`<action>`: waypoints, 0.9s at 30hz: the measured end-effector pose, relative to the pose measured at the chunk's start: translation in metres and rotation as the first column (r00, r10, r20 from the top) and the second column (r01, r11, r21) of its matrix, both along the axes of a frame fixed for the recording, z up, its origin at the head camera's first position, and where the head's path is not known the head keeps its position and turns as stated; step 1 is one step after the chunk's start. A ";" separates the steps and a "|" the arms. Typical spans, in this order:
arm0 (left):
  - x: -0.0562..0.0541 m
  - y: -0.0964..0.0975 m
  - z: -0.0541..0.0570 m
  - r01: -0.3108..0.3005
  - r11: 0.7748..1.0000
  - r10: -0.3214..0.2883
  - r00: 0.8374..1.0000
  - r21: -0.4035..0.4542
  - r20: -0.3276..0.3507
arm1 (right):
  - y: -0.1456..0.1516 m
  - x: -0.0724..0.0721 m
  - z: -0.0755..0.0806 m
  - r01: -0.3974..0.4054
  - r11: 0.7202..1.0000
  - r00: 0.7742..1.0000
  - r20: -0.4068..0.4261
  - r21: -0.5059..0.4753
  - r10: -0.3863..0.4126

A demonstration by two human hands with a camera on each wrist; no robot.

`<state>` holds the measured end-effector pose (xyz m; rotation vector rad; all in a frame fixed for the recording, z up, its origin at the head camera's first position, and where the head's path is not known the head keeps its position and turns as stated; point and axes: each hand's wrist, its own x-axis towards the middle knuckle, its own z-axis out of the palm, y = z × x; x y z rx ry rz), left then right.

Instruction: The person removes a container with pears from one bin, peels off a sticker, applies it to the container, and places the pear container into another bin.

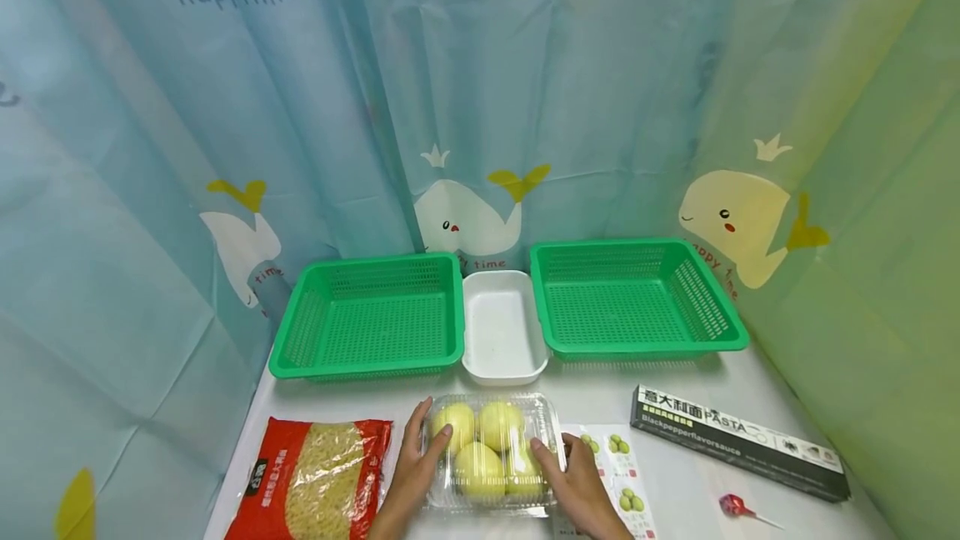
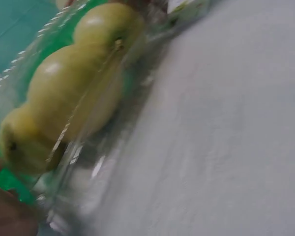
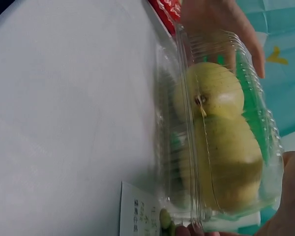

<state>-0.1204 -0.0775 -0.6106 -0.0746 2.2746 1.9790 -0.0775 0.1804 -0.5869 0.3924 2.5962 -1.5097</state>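
Observation:
A clear plastic clamshell box (image 1: 542,417) holds several round yellow-green fruits (image 1: 480,467), which look like pears. My left hand (image 1: 412,465) grips its left side, thumb over the lid. On the opposite side my right hand (image 1: 577,482) grips it the same way, its thumb also on top. Seen by the right wrist camera, the box's lid (image 3: 226,44) is down over the fruit, and the left hand (image 3: 221,19) lies at its far end. The left wrist view shows the fruits (image 2: 73,88) through the plastic, slightly blurred. Fingers under the box are mostly hidden.
Behind the box stand a left green basket (image 1: 281,348), a white tray (image 1: 504,380) and a right green basket (image 1: 645,348). A red pasta bag (image 1: 322,482) lies left. Rightward are a printed sheet (image 1: 630,473), a black pasta box (image 1: 738,444) and a red lollipop (image 1: 735,506).

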 end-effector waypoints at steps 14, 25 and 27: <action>0.004 0.001 -0.005 0.029 0.996 -0.031 0.999 0.085 0.018 | 0.081 0.019 -0.004 -0.047 0.987 0.996 -0.074 0.152 0.058; 0.000 -0.006 -0.002 0.058 0.996 -0.064 0.994 0.069 0.092 | 0.117 0.046 -0.017 -0.050 0.961 0.972 -0.206 0.272 0.109; -0.001 -0.006 -0.002 0.059 0.996 -0.065 0.994 0.064 0.089 | 0.120 0.047 -0.018 -0.036 0.936 0.954 -0.265 0.349 0.136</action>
